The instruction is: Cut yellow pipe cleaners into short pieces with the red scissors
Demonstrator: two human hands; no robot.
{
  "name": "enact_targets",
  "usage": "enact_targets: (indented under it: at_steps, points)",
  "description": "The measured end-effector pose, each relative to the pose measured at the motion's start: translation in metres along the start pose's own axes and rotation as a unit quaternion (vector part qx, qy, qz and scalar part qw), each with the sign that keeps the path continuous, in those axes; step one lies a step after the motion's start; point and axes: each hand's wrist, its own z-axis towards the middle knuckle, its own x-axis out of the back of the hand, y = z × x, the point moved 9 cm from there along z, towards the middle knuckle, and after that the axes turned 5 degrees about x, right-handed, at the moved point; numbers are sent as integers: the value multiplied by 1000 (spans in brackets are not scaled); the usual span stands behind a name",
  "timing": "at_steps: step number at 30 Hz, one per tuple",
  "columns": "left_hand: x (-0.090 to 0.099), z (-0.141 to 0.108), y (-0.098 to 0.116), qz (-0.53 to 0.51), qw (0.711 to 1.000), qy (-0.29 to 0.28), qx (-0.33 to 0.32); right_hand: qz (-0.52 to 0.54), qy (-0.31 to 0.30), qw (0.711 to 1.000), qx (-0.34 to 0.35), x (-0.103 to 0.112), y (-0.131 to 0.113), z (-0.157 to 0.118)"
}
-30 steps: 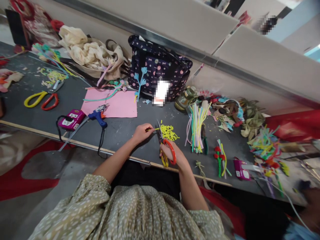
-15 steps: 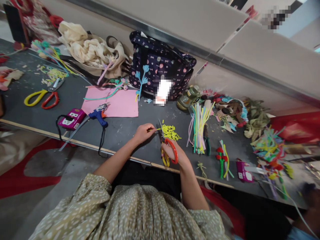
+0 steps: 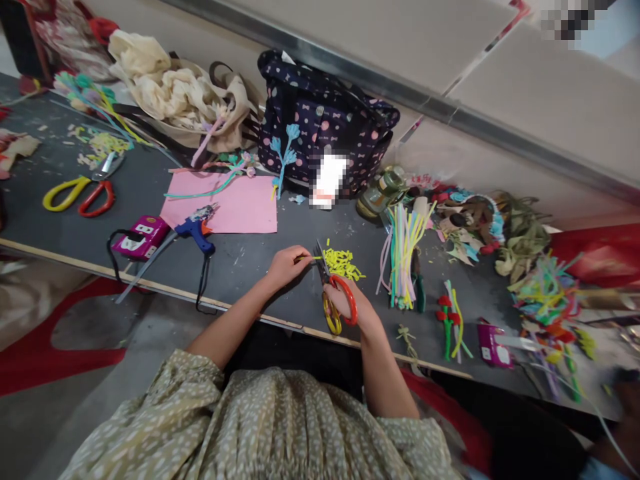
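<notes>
pinching a thin yellow strip [image 3: 317, 258] in the left hand [image 3: 289, 265], just left of the pile of yellow snippets [image 3: 343, 265], and clasping scissors [image 3: 351, 300] in the right hand [image 3: 345, 301] at the pile's near side, with the blades at the strip. seemingly well along with the snipping, judging by the pile, with only a short length visible past the left fingertips and any remainder hidden. working over a scrap-flecked dark tabletop [image 3: 240, 267], with long, seemingly uncut pastel stems [image 3: 403, 260] right of the pile, a blue glue gun [image 3: 200, 230] and pink sheet [image 3: 250, 210] left, and, beyond it, a dotted bag [image 3: 310, 113] before pale wall panels [image 3: 375, 33].
</notes>
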Motion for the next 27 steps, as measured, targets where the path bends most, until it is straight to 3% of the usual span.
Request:
enact_targets:
  at_steps: [10,17,24,27]
  points:
    - [0,-3,3,67,998,-3,-6,73,-1,997,-4,-7,15,5]
    - [0,-1,1,67,998,-1,5,64,-13,996,-66,-20,47,15]
    - [10,3,-11,33,997,48,58,32,44,998,-33,-5,35,13]
    - [12,3,-16,27,995,55,76,74,52,995,-38,-6,36,11]
